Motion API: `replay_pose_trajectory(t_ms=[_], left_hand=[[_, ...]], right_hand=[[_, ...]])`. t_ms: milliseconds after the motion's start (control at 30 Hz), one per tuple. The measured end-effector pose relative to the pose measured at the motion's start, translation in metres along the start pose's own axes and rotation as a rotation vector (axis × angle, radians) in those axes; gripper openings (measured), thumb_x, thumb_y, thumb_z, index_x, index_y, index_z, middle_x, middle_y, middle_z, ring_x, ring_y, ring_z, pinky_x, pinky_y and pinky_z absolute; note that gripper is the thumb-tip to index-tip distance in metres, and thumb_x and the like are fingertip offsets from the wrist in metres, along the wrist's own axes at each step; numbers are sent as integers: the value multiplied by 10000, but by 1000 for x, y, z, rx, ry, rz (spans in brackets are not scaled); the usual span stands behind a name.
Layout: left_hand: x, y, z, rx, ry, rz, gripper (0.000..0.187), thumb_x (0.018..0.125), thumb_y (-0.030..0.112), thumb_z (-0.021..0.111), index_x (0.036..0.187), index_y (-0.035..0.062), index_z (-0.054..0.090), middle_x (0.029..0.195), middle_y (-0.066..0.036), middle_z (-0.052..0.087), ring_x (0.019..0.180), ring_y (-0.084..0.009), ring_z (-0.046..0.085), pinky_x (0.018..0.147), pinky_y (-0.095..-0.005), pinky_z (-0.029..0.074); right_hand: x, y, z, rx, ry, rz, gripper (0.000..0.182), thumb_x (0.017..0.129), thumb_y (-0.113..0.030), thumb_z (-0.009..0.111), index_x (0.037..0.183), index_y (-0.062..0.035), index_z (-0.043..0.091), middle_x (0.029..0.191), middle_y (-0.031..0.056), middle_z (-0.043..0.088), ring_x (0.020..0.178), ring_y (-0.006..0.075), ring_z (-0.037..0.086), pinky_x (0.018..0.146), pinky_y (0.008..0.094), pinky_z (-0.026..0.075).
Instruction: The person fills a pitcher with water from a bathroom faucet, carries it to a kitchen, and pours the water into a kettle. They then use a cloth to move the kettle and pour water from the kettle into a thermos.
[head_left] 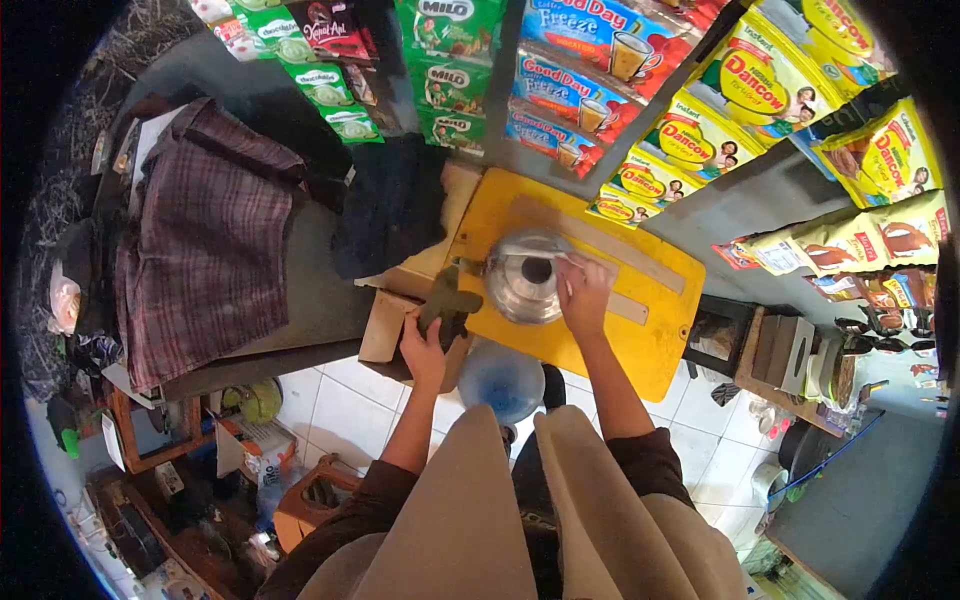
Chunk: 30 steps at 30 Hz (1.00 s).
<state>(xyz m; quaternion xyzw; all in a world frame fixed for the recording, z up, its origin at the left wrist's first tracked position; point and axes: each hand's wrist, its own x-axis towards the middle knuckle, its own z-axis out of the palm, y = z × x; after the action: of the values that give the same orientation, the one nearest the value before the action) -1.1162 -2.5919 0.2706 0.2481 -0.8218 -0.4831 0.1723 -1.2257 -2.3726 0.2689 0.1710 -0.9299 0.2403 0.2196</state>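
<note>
A shiny metal kettle (523, 290) with a black lid knob stands on a yellow tabletop (655, 340). My right hand (585, 290) is at the kettle's right side, its fingers closed on the pale handle. In my left hand (424, 345) is a dark olive cloth (448, 300), gripped near the table's left edge, left of the kettle. The cloth's upper end reaches close to the kettle's spout side. Below my left hand, an open cardboard box (385, 330) is partly covered by the hand and cloth.
A bluish, see-through round container (500, 382) sits just under the table's near edge. Drink sachets (690, 135) hang in strips above the far side. Plaid cloth (215, 240) drapes over the dark surface at left. Shelves with boxes (790, 355) stand at right.
</note>
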Motion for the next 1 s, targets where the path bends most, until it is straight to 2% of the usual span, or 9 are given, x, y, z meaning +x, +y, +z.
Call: replay_pose_trajectory(t_ms=[133, 233, 367, 533, 667, 733, 867, 933, 1000], left_hand=[[-14, -37, 2, -85, -88, -125, 278, 776, 107, 552, 1002, -39, 479, 899, -163, 562, 851, -226, 543, 749, -300, 408], [-25, -45, 8, -110, -131, -206, 322, 766, 139, 572, 1011, -49, 478, 913, -164, 564, 859, -231, 543, 758, -301, 406], [-39, -63, 23, -237, -238, -329, 372, 761, 145, 581, 1042, -68, 463, 961, -178, 555, 907, -242, 527, 798, -300, 387], [-50, -59, 29, -234, -310, -366, 404, 762, 144, 578, 1072, -79, 444, 1015, -192, 530, 946, -258, 507, 820, -306, 373], [-55, -70, 27, -141, -299, -328, 383, 761, 138, 577, 1060, -69, 454, 987, -187, 545, 921, -251, 519, 801, -301, 384], [-56, -66, 22, -176, -266, -300, 335, 761, 135, 578, 1019, -54, 478, 936, -176, 564, 874, -244, 539, 769, -300, 399], [-60, -63, 11, -175, -243, -288, 301, 757, 132, 585, 984, -41, 492, 895, -162, 575, 830, -238, 551, 746, -300, 409], [-63, -70, 8, -294, -242, -372, 291, 751, 119, 590, 974, -42, 494, 878, -157, 578, 815, -223, 553, 737, -298, 411], [-65, -79, 6, -252, -235, -330, 293, 751, 113, 590, 979, -41, 492, 882, -151, 578, 818, -212, 550, 737, -293, 411]], right_hand=[[-32, -36, 9, 146, -122, 44, 157, 725, -102, 548, 876, -121, 585, 897, 44, 551, 835, 232, 495, 718, 374, 346], [-36, -50, -1, 211, -281, 42, 143, 715, -127, 565, 857, -113, 587, 870, 55, 543, 833, 237, 494, 703, 381, 351], [-44, -57, 1, 407, -283, 20, 155, 687, -128, 572, 841, -113, 582, 843, 54, 537, 809, 234, 505, 690, 368, 361], [-31, -36, 0, -37, -117, 260, 149, 691, -113, 544, 834, -121, 583, 887, 46, 533, 861, 228, 487, 731, 402, 327], [1, -5, 16, -226, -166, 243, 232, 657, -101, 545, 887, -121, 578, 966, 59, 520, 907, 226, 468, 765, 436, 325], [5, 2, 23, -349, -60, 103, 248, 651, -113, 549, 897, -133, 580, 983, 39, 522, 907, 216, 469, 769, 428, 327], [-13, -10, 20, -306, -34, 136, 249, 653, -130, 556, 900, -147, 584, 978, 19, 531, 890, 211, 480, 772, 423, 326], [-30, -11, 31, -226, -98, 199, 252, 664, -127, 558, 914, -158, 578, 952, 24, 535, 888, 206, 484, 808, 414, 298], [-36, -18, 34, -171, -174, 178, 259, 662, -139, 570, 919, -161, 578, 957, 25, 533, 891, 209, 484, 804, 416, 306]])
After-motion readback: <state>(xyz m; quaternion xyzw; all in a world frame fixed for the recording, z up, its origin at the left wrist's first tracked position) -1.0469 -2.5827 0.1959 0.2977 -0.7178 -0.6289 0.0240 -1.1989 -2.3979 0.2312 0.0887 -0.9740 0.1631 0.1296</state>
